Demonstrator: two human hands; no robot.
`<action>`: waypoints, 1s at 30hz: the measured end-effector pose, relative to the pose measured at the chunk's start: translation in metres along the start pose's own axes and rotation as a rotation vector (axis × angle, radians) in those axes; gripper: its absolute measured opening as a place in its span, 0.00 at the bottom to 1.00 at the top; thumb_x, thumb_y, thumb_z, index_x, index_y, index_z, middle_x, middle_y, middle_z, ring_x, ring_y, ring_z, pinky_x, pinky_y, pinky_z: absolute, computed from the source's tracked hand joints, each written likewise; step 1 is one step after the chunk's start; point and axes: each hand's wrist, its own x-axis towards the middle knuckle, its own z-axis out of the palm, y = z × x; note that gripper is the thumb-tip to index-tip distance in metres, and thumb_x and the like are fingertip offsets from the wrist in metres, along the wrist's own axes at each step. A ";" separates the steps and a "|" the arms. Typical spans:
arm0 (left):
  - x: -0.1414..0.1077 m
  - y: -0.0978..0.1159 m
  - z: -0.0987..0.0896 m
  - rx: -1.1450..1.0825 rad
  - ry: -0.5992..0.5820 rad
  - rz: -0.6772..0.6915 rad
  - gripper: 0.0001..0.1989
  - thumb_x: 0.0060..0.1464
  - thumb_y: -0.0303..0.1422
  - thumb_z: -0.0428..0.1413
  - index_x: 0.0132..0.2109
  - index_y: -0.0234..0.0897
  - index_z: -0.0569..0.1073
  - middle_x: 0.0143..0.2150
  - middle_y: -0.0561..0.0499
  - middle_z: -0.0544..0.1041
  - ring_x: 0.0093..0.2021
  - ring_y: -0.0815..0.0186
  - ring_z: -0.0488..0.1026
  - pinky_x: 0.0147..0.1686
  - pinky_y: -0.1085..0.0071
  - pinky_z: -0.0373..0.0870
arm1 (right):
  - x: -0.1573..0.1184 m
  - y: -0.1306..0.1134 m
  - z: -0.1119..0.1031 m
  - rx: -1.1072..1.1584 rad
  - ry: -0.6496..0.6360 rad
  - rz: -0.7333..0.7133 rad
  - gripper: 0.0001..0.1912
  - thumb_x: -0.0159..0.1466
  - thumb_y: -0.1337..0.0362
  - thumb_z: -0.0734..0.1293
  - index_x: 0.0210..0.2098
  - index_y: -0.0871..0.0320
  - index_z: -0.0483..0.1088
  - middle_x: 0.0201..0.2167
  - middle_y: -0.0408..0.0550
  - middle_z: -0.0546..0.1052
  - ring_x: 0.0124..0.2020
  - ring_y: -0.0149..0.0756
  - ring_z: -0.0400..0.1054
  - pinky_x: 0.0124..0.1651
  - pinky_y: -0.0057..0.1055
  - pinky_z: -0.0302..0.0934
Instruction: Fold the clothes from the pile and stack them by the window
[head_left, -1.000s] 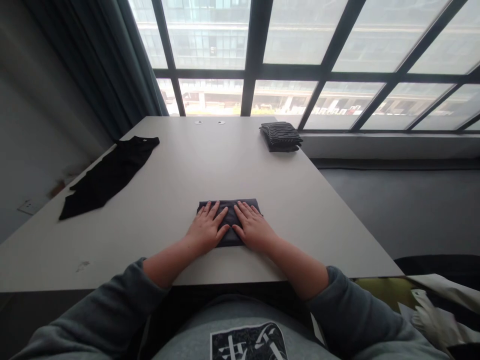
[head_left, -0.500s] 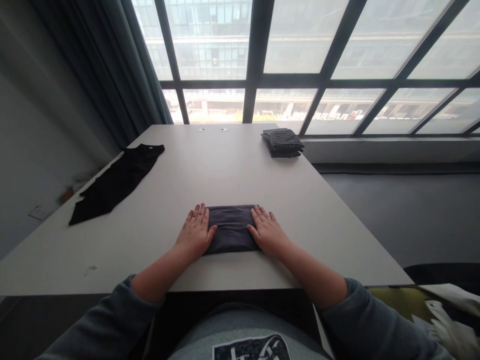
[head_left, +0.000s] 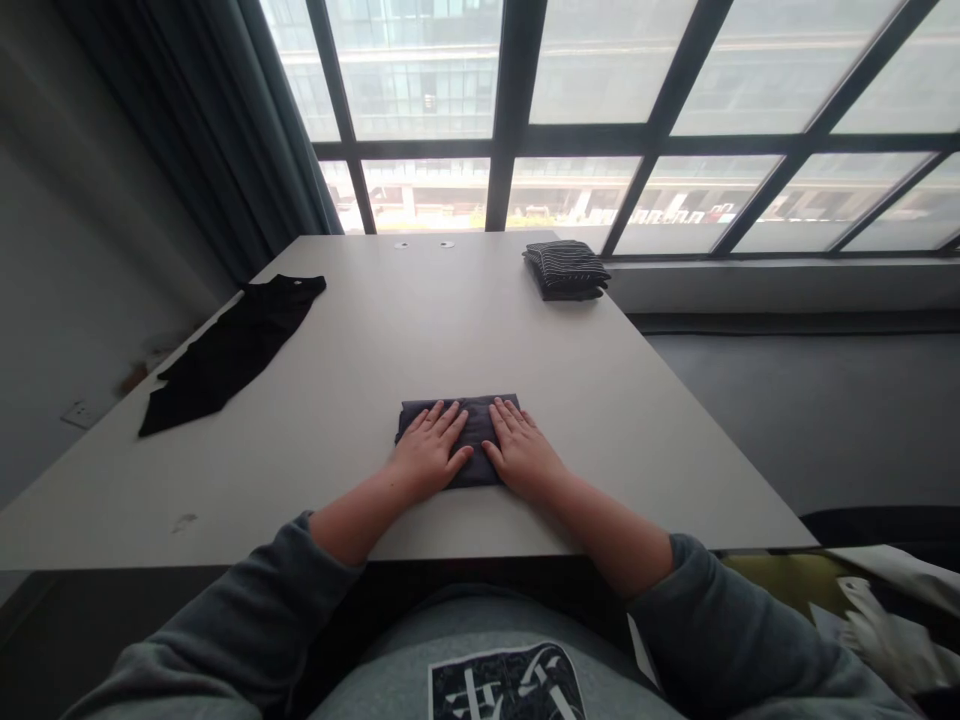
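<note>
A dark grey folded garment (head_left: 474, 440) lies flat near the front edge of the white table. My left hand (head_left: 431, 447) rests palm down on its left part, fingers stretched out and pointing away from me. On its right part lies my right hand (head_left: 521, 447), also flat with the fingers extended. A strip of the cloth shows between the two thumbs. What kind of garment it is cannot be made out in its folded form.
On the left of the white table (head_left: 360, 330), a black sleeveless garment (head_left: 236, 345) is spread out. A stack of folded dark clothes (head_left: 568, 270), striped on top, sits at the far right corner. Windows and a dark curtain (head_left: 187, 120) stand behind.
My left hand has moved right, from the cloth's left edge onto its top. My right hand has shifted slightly inward. The view has tilted down a little.
</note>
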 end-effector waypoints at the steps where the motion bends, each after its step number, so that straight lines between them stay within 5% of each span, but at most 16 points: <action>1: -0.005 -0.007 0.000 -0.003 0.017 -0.028 0.33 0.74 0.49 0.46 0.77 0.40 0.62 0.79 0.45 0.59 0.80 0.49 0.51 0.77 0.48 0.50 | 0.000 0.003 0.000 0.007 -0.002 0.023 0.38 0.77 0.52 0.55 0.78 0.72 0.53 0.79 0.64 0.51 0.81 0.51 0.43 0.80 0.51 0.39; 7: -0.029 -0.051 0.010 -0.006 0.076 -0.335 0.35 0.73 0.46 0.43 0.76 0.28 0.60 0.79 0.34 0.58 0.79 0.43 0.52 0.75 0.44 0.52 | 0.004 0.024 0.004 0.016 0.019 0.307 0.43 0.77 0.47 0.54 0.77 0.77 0.51 0.79 0.71 0.47 0.81 0.58 0.39 0.80 0.54 0.37; 12: -0.034 -0.069 0.017 -0.046 0.175 -0.449 0.35 0.73 0.47 0.43 0.76 0.28 0.59 0.77 0.29 0.61 0.79 0.42 0.53 0.75 0.41 0.49 | 0.007 0.035 0.009 0.037 0.071 0.322 0.44 0.76 0.44 0.56 0.75 0.75 0.57 0.79 0.72 0.47 0.81 0.61 0.36 0.79 0.56 0.36; 18: -0.025 -0.075 0.009 -0.241 0.247 -0.348 0.39 0.72 0.43 0.49 0.80 0.32 0.45 0.71 0.32 0.72 0.74 0.48 0.65 0.73 0.42 0.55 | 0.010 0.038 0.007 0.137 0.123 0.244 0.34 0.73 0.50 0.63 0.67 0.71 0.69 0.75 0.69 0.61 0.79 0.61 0.46 0.79 0.54 0.41; 25: -0.027 -0.080 0.000 -0.393 0.291 -0.314 0.38 0.64 0.42 0.60 0.75 0.37 0.58 0.63 0.37 0.78 0.63 0.49 0.76 0.65 0.49 0.71 | 0.007 0.037 0.012 0.402 0.361 0.148 0.22 0.66 0.59 0.67 0.58 0.56 0.70 0.59 0.59 0.78 0.65 0.53 0.70 0.69 0.55 0.63; 30: -0.028 -0.076 -0.005 -0.418 0.354 -0.227 0.26 0.65 0.40 0.59 0.67 0.40 0.70 0.62 0.41 0.75 0.61 0.54 0.76 0.64 0.51 0.73 | -0.002 0.024 -0.004 0.557 0.408 0.022 0.31 0.64 0.66 0.66 0.67 0.54 0.63 0.59 0.57 0.77 0.60 0.48 0.74 0.65 0.50 0.68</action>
